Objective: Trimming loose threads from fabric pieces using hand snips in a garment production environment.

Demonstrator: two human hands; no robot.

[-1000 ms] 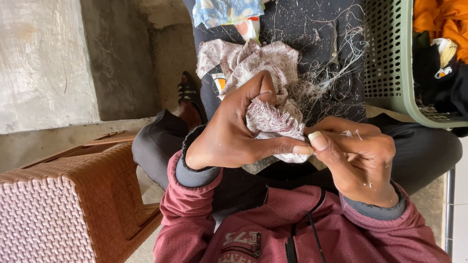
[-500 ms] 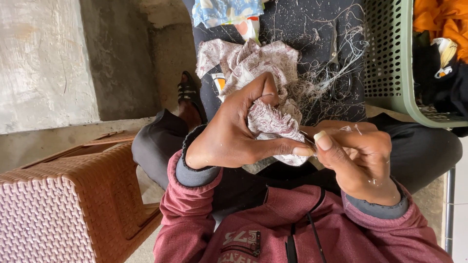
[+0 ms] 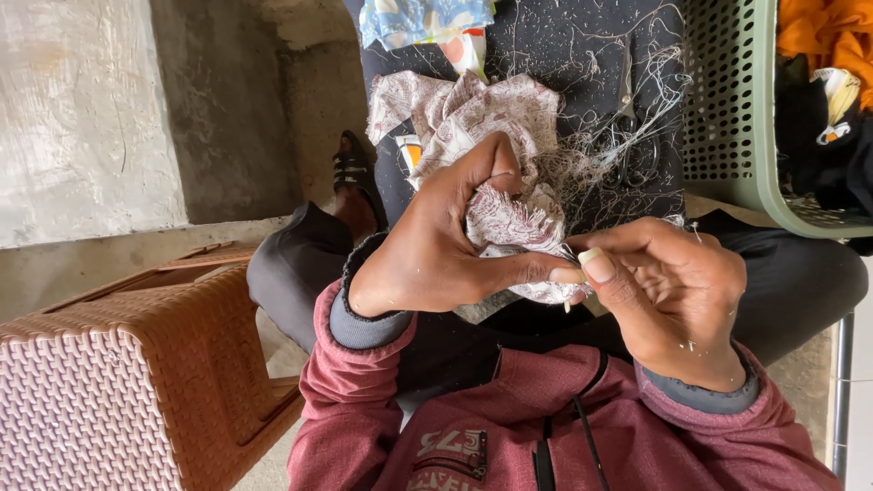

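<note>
Left hand (image 3: 436, 245) clamps a frayed pink-and-white patterned cloth scrap (image 3: 514, 227), fingers curled around it. Right hand (image 3: 668, 291), just beside the scrap, pinches its lower frayed edge. Metal scissors (image 3: 627, 136) lie beyond the scrap.

Maroon hoodie (image 3: 509, 427) w/ grey ribbed cuffs (image 3: 364, 327), black drawstrings, dark trousers (image 3: 291, 273), black sandal (image 3: 353, 171).
</note>
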